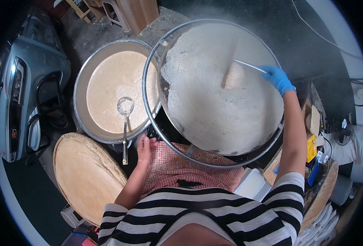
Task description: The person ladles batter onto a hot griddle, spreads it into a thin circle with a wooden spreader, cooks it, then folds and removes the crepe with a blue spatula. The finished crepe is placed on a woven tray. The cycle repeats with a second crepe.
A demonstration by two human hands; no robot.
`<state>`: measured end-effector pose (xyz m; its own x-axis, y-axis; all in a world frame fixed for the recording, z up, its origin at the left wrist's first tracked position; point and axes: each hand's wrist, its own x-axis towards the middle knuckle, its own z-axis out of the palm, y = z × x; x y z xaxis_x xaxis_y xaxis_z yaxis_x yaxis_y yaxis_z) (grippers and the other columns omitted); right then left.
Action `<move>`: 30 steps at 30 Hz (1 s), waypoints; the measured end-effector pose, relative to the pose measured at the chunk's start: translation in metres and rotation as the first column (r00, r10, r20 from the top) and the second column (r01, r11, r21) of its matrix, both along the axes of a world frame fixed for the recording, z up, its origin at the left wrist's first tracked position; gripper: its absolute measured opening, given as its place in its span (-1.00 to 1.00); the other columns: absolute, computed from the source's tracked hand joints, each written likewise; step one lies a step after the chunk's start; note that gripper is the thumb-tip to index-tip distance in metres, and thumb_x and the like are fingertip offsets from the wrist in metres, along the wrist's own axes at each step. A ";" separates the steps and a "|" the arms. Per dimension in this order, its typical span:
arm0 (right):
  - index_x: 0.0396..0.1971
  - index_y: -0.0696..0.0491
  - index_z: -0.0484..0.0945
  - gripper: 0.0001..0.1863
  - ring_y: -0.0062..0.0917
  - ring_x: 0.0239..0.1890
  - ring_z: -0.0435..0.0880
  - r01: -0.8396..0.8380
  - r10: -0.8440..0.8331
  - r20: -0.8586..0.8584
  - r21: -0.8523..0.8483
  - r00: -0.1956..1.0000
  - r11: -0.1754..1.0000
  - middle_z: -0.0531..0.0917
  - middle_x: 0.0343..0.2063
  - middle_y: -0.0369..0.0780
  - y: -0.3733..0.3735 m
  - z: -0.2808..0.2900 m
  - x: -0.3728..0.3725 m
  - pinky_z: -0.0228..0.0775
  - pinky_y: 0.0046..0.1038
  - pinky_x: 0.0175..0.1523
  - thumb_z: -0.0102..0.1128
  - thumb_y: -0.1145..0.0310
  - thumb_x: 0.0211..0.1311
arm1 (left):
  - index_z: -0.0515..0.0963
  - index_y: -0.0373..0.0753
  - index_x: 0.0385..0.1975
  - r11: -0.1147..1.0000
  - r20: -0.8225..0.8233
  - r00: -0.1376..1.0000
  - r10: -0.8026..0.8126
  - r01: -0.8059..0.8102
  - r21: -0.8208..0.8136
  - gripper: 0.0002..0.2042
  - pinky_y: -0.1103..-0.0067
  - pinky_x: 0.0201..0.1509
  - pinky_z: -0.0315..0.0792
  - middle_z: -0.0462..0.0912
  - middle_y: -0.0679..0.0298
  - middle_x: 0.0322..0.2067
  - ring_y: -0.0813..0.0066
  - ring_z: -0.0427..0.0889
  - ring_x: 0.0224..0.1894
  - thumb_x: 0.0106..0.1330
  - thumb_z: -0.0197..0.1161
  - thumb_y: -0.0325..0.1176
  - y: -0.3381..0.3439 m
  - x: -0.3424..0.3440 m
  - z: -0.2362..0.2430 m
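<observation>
My right hand (277,78) wears a blue glove and grips the thin metal handle of a spreader (234,75) that rests on a big round griddle (220,86). The griddle is coated with a pale, swirled layer of batter. My bare left hand (145,148) lies with loose fingers on my red checked apron, just under the rim of a wide metal pot (83,82). That pot holds beige batter, and a metal ladle (125,119) stands in it with its handle over the near rim.
A round woven tray (85,176) lies at my lower left. A parked vehicle (26,82) fills the far left. Wooden stools (124,12) stand at the top. A white box (253,184) and cluttered small items (316,156) sit at my right.
</observation>
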<state>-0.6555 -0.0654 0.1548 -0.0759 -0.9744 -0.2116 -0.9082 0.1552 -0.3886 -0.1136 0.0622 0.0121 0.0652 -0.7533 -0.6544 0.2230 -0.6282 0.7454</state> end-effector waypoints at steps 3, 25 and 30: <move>-0.01 0.00 0.46 -0.64 -0.40 -0.27 0.61 0.151 -0.149 -0.032 0.051 0.988 0.987 0.61 -0.25 -0.06 0.041 0.006 0.015 0.38 -0.43 -0.10 0.04 0.29 0.17 | 0.19 -0.19 0.10 1.000 0.038 0.999 0.002 -0.002 0.002 -0.58 0.55 -0.18 0.43 0.56 0.16 -0.23 0.47 0.57 -0.30 0.35 -0.07 -0.09 -0.002 0.005 0.000; 0.03 -0.08 0.41 -0.55 -0.27 -0.52 0.61 0.403 -0.406 0.062 0.054 0.912 0.914 0.57 -0.59 -0.02 0.262 0.036 0.246 0.43 -0.38 -0.36 0.16 0.18 0.11 | 0.34 -0.18 -0.12 0.902 -0.263 0.881 -0.392 0.425 0.078 -0.68 0.53 -0.16 0.42 0.50 0.21 -0.25 0.44 0.52 -0.24 0.34 -0.06 -0.08 0.059 -0.058 -0.011; 0.03 0.10 0.42 -0.58 -0.71 -0.39 0.47 0.512 -0.457 0.605 0.093 0.652 0.854 0.56 -0.44 -0.36 0.244 0.012 0.181 0.37 -0.62 -0.26 0.18 0.35 0.14 | 0.41 -0.20 -0.24 0.926 -0.276 0.908 -0.316 0.358 0.118 -0.79 0.64 -0.32 0.40 0.52 0.32 -0.38 0.54 0.50 -0.38 0.31 0.03 -0.19 0.060 -0.075 -0.006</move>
